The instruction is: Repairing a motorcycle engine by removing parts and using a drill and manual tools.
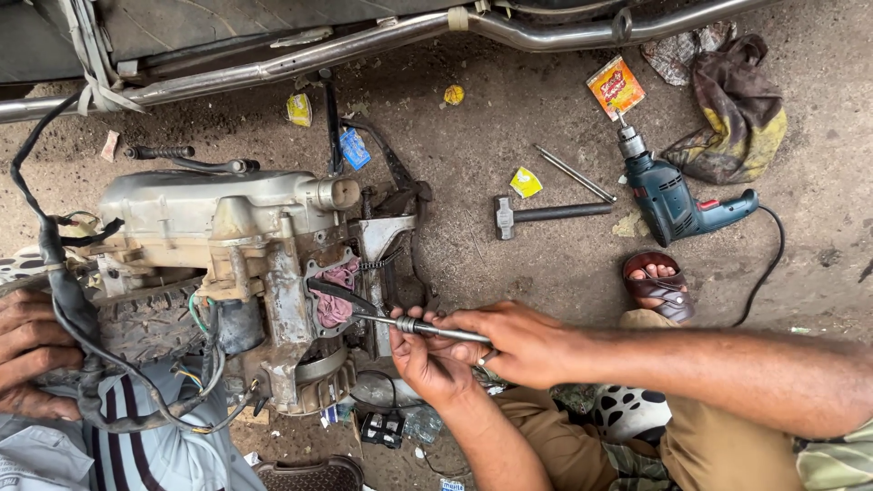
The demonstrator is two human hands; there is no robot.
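Both forearms enter from the lower right of the frame and meet at centre bottom. Right hand: fingers clenched around the shaft of a long socket wrench. Left hand: fingers grasping the same tool from below, near its knurled collar. Wrench lies roughly level, its dark head reaching left into an opening of the engine block, where a pink rag is stuffed.

Engine block sits on bare ground at centre left, tyre beside it, black cable looping over both. Another person's hand at the far left edge rests on the cable bundle.

Upper right: blue electric drill, hammer and a thin metal rod lying apart on the ground; soiled cloth beyond. Sandalled foot just below the drill. Exhaust pipe crosses the top.
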